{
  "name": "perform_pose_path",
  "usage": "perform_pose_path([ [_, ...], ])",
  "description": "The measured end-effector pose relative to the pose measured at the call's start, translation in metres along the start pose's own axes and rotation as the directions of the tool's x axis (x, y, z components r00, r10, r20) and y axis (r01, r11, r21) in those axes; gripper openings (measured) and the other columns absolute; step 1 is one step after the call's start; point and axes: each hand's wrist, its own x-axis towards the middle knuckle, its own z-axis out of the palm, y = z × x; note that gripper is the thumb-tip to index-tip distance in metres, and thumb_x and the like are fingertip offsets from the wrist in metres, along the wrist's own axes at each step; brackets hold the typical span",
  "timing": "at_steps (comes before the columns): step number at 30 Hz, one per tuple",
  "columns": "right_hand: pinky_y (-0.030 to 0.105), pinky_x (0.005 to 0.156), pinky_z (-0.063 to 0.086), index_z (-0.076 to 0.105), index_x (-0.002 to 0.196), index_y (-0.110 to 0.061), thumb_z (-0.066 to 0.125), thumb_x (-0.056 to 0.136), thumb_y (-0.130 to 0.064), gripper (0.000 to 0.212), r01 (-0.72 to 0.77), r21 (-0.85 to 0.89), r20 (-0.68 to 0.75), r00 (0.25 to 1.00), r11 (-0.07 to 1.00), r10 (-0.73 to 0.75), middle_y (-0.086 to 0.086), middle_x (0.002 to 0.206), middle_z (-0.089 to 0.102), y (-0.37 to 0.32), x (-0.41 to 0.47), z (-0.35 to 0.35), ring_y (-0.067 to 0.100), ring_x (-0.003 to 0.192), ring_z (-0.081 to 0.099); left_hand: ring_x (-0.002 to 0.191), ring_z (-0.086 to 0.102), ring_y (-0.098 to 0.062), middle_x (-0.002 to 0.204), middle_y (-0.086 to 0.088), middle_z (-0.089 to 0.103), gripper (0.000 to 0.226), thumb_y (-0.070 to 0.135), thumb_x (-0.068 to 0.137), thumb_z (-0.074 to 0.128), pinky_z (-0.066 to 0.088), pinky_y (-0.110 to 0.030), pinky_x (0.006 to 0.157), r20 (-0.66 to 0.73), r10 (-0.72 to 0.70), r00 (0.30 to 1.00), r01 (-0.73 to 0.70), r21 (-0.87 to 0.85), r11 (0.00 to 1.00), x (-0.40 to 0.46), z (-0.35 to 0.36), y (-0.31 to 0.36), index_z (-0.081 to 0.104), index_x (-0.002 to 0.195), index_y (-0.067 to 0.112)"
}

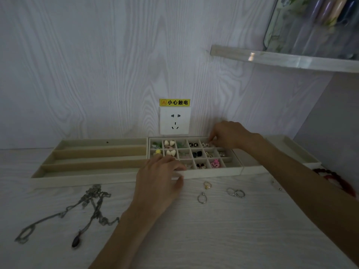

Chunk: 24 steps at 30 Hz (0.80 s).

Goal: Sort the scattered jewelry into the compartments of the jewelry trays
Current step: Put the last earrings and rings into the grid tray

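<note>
A beige grid tray [213,172] holds small earrings in many compartments. To its left lies a long-slot tray [93,167] with bare channels. My left hand [161,179] grips the grid tray's front rim, thumb on the outer wall and fingers inside. My right hand [231,135] reaches into the far right compartments with curled fingertips pinching something small that I cannot make out. Loose on the table lie a gold ring [207,185], a silver ring [202,198], a pair of silver rings [236,192] and tangled silver necklaces [91,202] with a dark pendant [75,241].
A third tray [297,150] sits at the right behind my forearm, with a red beaded bracelet [338,180] near it. A wall socket [174,120] with a yellow warning label is behind the trays. A clear shelf [281,58] juts out at upper right.
</note>
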Motion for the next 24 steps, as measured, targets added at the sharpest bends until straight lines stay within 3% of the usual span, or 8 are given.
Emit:
perform_pose_path([
  [5, 0.023, 0.073, 0.038, 0.061, 0.120, -0.032, 0.051, 0.094, -0.019, 0.030, -0.036, 0.188, 0.004, 0.999, 0.982, 0.035, -0.005, 0.101, 0.058, 0.024, -0.033, -0.022, 0.009, 0.088, 0.051, 0.092, 0.047, -0.005, 0.103, 0.012, 0.064, 0.026, 0.019, 0.085, 0.060, 0.034, -0.022, 0.076, -0.048, -0.025, 0.999, 0.019, -0.109, 0.994, 0.021, -0.026, 0.004, 0.068, 0.107, 0.031],
  [9, 0.024, 0.075, 0.036, 0.054, 0.128, -0.034, 0.039, 0.097, -0.008, 0.043, 0.010, 0.164, 0.051, 0.999, 0.986, -0.019, -0.009, 0.088, 0.048, 0.028, -0.040, -0.012, 0.011, 0.090, 0.044, 0.102, 0.041, -0.013, 0.106, 0.007, 0.052, 0.034, 0.023, 0.093, 0.044, 0.039, -0.029, 0.080, 0.269, 0.114, 0.956, -0.157, 0.144, 0.977, 0.081, -0.032, 0.010, 0.058, 0.123, 0.032],
  [12, 0.028, 0.083, 0.032, 0.045, 0.134, -0.039, 0.036, 0.097, -0.010, 0.048, 0.038, 0.073, 0.053, 0.998, 0.997, -0.042, 0.005, 0.117, 0.048, 0.024, -0.036, -0.005, 0.020, 0.106, 0.040, 0.100, 0.039, -0.012, 0.103, 0.006, 0.044, 0.042, 0.022, 0.090, 0.049, 0.034, -0.027, 0.075, 0.509, 0.139, 0.849, -0.300, 0.248, 0.921, 0.113, -0.018, 0.024, 0.049, 0.131, 0.033],
  [14, 0.031, 0.088, 0.031, 0.043, 0.136, -0.040, 0.039, 0.096, -0.011, 0.049, 0.060, 0.015, 0.059, 0.996, 0.998, -0.061, 0.006, 0.126, 0.044, 0.022, -0.032, -0.001, 0.023, 0.115, 0.036, 0.108, 0.047, -0.015, 0.118, 0.002, 0.051, 0.050, 0.021, 0.087, 0.054, 0.034, -0.027, 0.073, 0.590, 0.098, 0.801, -0.314, 0.276, 0.908, 0.127, -0.010, 0.033, 0.046, 0.134, 0.034],
  [18, 0.029, 0.083, 0.026, 0.043, 0.135, -0.042, 0.043, 0.093, -0.009, 0.054, 0.102, -0.041, 0.089, 0.991, 0.994, -0.098, 0.005, 0.129, 0.042, 0.017, -0.026, 0.005, 0.022, 0.116, 0.035, 0.108, 0.053, -0.017, 0.125, 0.000, 0.056, 0.039, 0.035, 0.092, 0.049, 0.035, -0.024, 0.070, 0.605, 0.039, 0.795, -0.251, 0.270, 0.930, 0.151, 0.001, 0.038, 0.050, 0.132, 0.034],
  [24, 0.030, 0.085, 0.026, 0.041, 0.137, -0.040, 0.045, 0.094, -0.013, 0.051, 0.120, -0.072, 0.102, 0.988, 0.990, -0.112, 0.004, 0.128, 0.041, 0.016, -0.021, 0.012, 0.022, 0.118, 0.034, 0.111, 0.054, -0.016, 0.126, 0.007, 0.058, 0.028, 0.034, 0.093, 0.053, 0.039, -0.025, 0.075, 0.556, 0.083, 0.827, -0.254, 0.238, 0.938, 0.164, 0.025, 0.033, 0.062, 0.119, 0.033],
])
